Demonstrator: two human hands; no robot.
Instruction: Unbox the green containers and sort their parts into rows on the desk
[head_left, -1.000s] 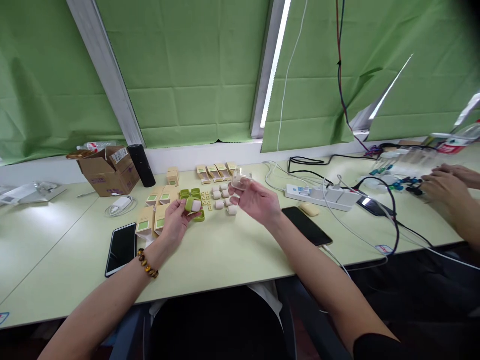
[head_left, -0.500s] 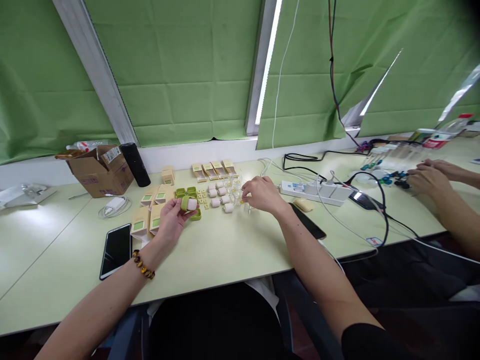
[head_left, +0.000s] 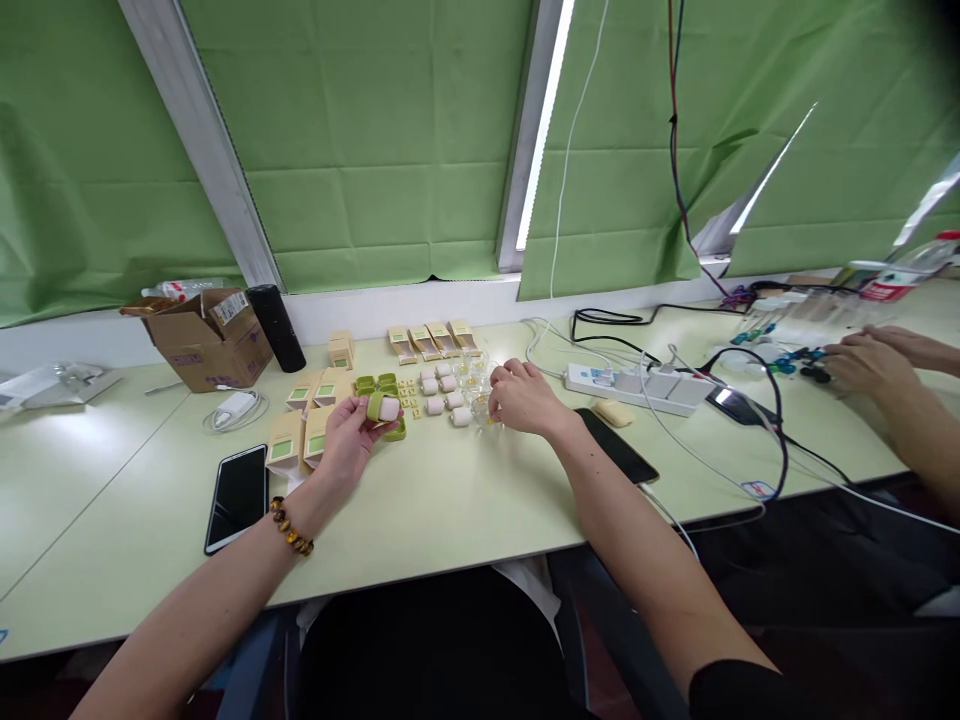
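My left hand (head_left: 346,445) is closed around a small olive-green holder with a pale pink block (head_left: 388,408) in it. Fingers bent together, my right hand (head_left: 523,402) reaches down among small clear plastic pieces with yellow centres (head_left: 471,366); a bit of yellow shows by the fingertips, but what they grip is hidden. Several pale pink blocks (head_left: 448,384) lie in rows just left of those clear pieces. Between them and my left hand are tiny yellow squares (head_left: 407,390) and green square holders (head_left: 387,381).
Kraft paper boxes (head_left: 285,440) stand left of my left hand, beside a phone (head_left: 236,500). A power strip (head_left: 637,385), a dark phone (head_left: 619,450) and loose cables lie to the right. Another person's hands (head_left: 874,365) work at the far right. A cardboard carton (head_left: 206,345) sits back left.
The view has shifted slightly. My right hand has dipped a little lower at the clear pieces, its fingers drawn in. The left hand keeps hold of the green holder.
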